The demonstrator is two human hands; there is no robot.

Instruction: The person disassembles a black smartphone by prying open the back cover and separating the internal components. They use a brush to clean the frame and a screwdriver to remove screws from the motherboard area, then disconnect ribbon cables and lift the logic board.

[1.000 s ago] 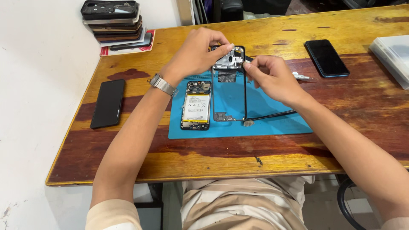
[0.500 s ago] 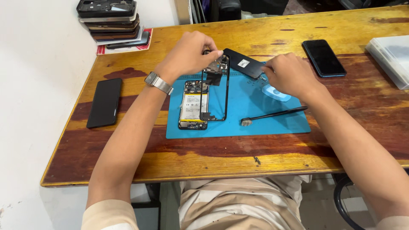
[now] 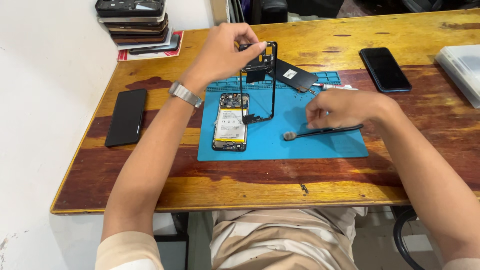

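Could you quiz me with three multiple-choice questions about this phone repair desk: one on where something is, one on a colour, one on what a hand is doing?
1. Where does the opened phone lie?
A. on the mat
B. on the phone stack
C. on the floor

2. What colour is the mat?
A. red
B. blue
C. green

3. What is the left hand doing?
A. resting flat
B. holding up a black phone frame
C. gripping the brush

Answers: 1 A, it lies on the mat's left part. 2 B, plainly blue. 3 B, its fingers pinch the frame's top; the brush lies by the right hand.
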